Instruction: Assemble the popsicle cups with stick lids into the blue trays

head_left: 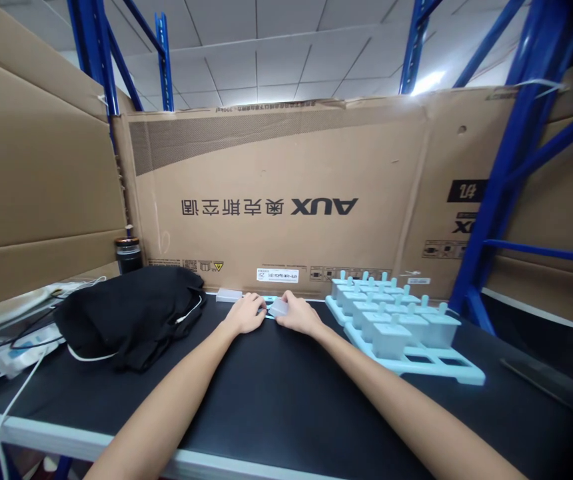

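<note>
At the back middle of the black table, my right hand (300, 315) is closed on a small whitish translucent popsicle mould cup (279, 307), which it holds tilted. Beside it on the left, my left hand (247, 313) has its fingers bent down at the side of a light-blue popsicle mould tray (269, 299). Most of that tray is hidden by the two hands. Just left of my left hand lies a pale translucent block-shaped piece (229, 295); its exact kind is unclear.
To the right stand light-blue trays (434, 363) with several popsicle moulds (391, 340) and their stick lids. A black cloth bundle (131, 313), white cables (19, 387) and a dark jar (128, 255) are on the left. Cardboard (276, 160) and blue shelf posts (506, 160) enclose the table.
</note>
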The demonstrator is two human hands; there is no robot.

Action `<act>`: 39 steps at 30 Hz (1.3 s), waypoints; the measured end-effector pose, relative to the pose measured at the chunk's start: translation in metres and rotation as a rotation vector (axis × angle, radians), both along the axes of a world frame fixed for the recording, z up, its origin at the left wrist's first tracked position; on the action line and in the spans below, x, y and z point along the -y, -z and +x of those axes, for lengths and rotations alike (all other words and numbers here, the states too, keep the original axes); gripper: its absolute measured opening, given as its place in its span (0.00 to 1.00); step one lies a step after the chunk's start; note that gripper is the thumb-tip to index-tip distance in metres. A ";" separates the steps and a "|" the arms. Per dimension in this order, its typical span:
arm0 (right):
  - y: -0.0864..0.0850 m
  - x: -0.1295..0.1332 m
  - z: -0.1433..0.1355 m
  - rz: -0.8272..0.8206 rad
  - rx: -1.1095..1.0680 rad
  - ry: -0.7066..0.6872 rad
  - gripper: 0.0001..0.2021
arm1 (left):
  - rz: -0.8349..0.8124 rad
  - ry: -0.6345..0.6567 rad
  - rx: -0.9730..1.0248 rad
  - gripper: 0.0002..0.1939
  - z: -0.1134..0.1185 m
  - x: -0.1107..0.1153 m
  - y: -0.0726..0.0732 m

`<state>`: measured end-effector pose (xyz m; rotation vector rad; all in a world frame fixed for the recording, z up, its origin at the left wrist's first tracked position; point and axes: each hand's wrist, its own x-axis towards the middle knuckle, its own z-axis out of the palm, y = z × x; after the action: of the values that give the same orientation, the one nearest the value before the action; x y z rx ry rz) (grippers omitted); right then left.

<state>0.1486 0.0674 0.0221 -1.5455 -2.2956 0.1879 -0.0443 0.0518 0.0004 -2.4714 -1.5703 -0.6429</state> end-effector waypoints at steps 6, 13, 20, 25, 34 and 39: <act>0.000 -0.009 0.013 -0.002 0.014 0.107 0.22 | -0.001 -0.009 0.006 0.09 0.001 0.001 -0.001; -0.010 -0.035 0.008 -0.004 -0.008 0.299 0.25 | -0.004 0.002 0.009 0.12 0.002 0.003 -0.003; -0.020 -0.036 0.001 -0.009 0.016 0.287 0.27 | -0.018 0.036 -0.016 0.09 0.001 0.001 -0.005; -0.026 -0.006 0.017 0.043 0.095 0.131 0.27 | -0.033 0.030 -0.015 0.08 0.006 -0.007 -0.006; -0.017 -0.008 0.015 0.019 0.189 0.048 0.23 | -0.011 -0.007 -0.027 0.07 0.008 -0.003 -0.007; -0.012 -0.018 0.013 0.003 0.183 0.081 0.23 | -0.003 -0.024 -0.025 0.08 0.003 -0.001 -0.005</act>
<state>0.1618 0.0851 0.0336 -1.7150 -2.3617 0.0228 -0.0412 0.0524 0.0049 -2.4490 -1.5909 -0.6037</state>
